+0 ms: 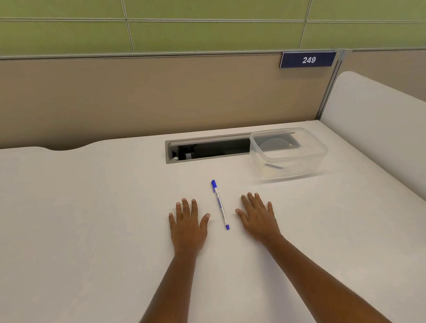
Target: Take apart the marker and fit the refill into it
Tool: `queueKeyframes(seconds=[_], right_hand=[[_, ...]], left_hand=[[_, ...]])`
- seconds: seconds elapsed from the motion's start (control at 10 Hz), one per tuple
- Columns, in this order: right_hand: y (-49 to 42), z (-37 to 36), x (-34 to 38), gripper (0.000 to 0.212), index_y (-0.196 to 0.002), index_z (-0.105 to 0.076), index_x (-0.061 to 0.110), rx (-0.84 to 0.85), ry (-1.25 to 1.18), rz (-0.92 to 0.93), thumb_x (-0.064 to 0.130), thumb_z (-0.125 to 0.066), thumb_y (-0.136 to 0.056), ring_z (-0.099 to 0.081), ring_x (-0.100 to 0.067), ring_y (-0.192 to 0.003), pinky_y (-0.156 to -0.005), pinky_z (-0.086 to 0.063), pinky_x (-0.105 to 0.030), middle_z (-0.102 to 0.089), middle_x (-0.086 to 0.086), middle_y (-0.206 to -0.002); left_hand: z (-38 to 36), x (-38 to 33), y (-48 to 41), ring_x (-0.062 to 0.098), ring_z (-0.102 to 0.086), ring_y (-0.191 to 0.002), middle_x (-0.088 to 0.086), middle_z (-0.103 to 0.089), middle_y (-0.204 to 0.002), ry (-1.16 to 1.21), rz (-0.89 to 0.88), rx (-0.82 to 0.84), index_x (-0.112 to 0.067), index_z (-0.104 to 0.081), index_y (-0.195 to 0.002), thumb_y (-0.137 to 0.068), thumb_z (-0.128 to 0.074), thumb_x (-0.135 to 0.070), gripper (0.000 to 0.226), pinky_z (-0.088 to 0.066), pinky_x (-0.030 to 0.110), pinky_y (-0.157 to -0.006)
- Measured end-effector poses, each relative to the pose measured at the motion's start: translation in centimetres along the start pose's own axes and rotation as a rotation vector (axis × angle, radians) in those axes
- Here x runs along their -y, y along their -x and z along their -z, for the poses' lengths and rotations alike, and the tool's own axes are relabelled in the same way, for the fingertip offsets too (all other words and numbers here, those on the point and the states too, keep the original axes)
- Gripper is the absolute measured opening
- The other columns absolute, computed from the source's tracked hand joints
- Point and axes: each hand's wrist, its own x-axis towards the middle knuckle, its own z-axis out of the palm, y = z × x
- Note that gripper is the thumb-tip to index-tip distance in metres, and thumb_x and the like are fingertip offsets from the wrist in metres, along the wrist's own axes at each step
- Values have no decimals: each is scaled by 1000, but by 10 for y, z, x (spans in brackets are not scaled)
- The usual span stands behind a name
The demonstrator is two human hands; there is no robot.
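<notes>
Both my hands lie flat, holding nothing: left hand (186, 225) and right hand (257, 218) flank the marker (220, 204), cap at twelve o'clock.

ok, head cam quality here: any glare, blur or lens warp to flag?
Head view: soft even light, no hard glare; left hand and right hand cast only faint shadows on the desk; wide-angle bows the wall seams; marker print too small to read; clear container contents unclear; 249 sign legible.
</notes>
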Motion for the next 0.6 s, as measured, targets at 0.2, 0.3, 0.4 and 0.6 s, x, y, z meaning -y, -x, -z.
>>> queueKeyframes(seconds=[0.2, 0.3, 0.4, 0.6], right_hand=[[4, -3, -4, 53, -145, -16, 18, 7, 12, -3, 39, -25, -97, -8, -20, -145, -116, -6, -46, -12, -4, -157], [5, -5, -4, 54, -144, -17, 18, 3, -2, -9, 42, -22, -96, -9, -20, -145, -116, -6, -46, -13, -4, -157], [6, -5, -5, 53, -145, -17, 19, 15, -2, -19, 41, -23, -97, -9, -20, -145, -117, -5, -46, -12, -3, -157], [5, -1, -5, 52, -145, -15, 20, 30, -20, -23, 39, -25, -97, -8, -20, -145, -117, -7, -44, -11, -3, -157]], left_hand=[[-1, 1, 6, 33, -42, -130, 20, -42, -142, -38, 1, 57, -9, -43, -134, -87, 10, -56, 85, -32, 51, -106], [-11, 6, 4, 33, -67, -98, 19, -69, -110, -65, -23, 100, -8, -68, -106, -94, 4, -45, 82, -53, 52, -77], [-11, 5, 3, 34, -67, -98, 19, -69, -109, -58, -46, 107, -7, -68, -105, -94, 3, -44, 81, -53, 52, -77], [-4, 2, 6, 29, -23, -141, 16, -23, -152, -102, -17, 76, -13, -26, -143, -79, 11, -50, 82, -18, 45, -114]])
